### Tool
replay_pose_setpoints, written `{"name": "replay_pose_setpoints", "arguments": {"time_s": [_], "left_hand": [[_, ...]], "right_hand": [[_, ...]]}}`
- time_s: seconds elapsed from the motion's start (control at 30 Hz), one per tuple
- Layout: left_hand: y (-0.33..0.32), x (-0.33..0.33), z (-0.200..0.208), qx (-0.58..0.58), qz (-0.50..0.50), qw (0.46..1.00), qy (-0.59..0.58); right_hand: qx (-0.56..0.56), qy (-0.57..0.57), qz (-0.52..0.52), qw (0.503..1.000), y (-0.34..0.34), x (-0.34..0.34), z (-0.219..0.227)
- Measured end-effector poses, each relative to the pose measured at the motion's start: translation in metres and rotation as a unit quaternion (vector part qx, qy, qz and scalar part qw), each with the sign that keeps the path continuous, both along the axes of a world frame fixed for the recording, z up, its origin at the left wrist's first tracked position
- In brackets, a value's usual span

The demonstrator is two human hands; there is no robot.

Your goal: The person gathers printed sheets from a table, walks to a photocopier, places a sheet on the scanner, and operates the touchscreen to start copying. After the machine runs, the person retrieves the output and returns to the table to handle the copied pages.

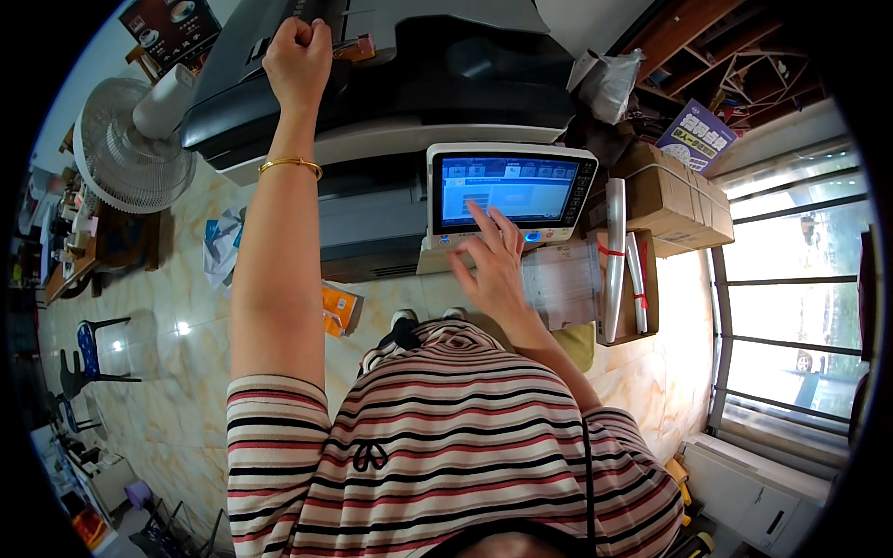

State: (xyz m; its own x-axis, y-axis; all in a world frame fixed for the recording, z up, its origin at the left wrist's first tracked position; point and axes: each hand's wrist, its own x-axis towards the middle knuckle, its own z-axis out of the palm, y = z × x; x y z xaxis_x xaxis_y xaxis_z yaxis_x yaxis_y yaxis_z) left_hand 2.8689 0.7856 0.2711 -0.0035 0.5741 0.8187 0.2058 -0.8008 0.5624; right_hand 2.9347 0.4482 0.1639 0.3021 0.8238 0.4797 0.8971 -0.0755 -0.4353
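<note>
Cream, marble-patterned glossy floor tiles (177, 409) spread around you, with a tall gridded window (791, 279) bright at your right. Before you stands a large black-and-grey office copier (474, 70); its white-framed rectangular touchscreen panel (514, 193) sits on the near side, right of centre, lit blue with rows of icons and lettering too small to read. Your right hand (498, 274) is loosely spread at the panel, index finger extended over the display; whether it touches, you cannot tell. Your left hand (298, 60) is curled into a fist over the copier's top; anything inside it is hidden. Bold white and yellow lettering covers a purple printed board (698, 137), leaning by a brown cardboard box (684, 197).
</note>
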Motion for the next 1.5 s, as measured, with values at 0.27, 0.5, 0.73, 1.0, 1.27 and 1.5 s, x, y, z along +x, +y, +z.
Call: {"name": "replay_pose_setpoints", "arguments": {"time_s": [0.27, 0.5, 0.73, 1.0, 1.27, 1.5], "left_hand": [[0.001, -0.001, 0.0, 0.011, 0.006, 1.0, 0.009], [-0.003, -0.001, 0.001, -0.001, -0.008, 1.0, 0.012], [0.005, -0.002, -0.004, 0.018, 0.012, 1.0, 0.022], [0.005, -0.006, 0.0, 0.007, 0.023, 0.999, 0.039], [0.002, -0.002, 0.0, -0.011, 0.004, 1.0, 0.021], [0.003, -0.003, 0.001, -0.014, 0.011, 0.999, 0.039]], "right_hand": [[0.014, -0.02, 0.036, 0.999, 0.022, -0.002, 0.012], [0.079, -0.037, -0.014, 0.996, 0.015, 0.012, 0.012], [0.157, 0.095, -0.251, 0.95, -0.028, 0.083, -0.025], [0.226, 0.45, -0.144, 0.852, -0.041, 0.112, -0.051], [0.19, 0.485, -0.203, 0.829, -0.04, 0.117, -0.043], [0.165, 0.524, -0.131, 0.825, -0.049, 0.126, -0.054]]}}
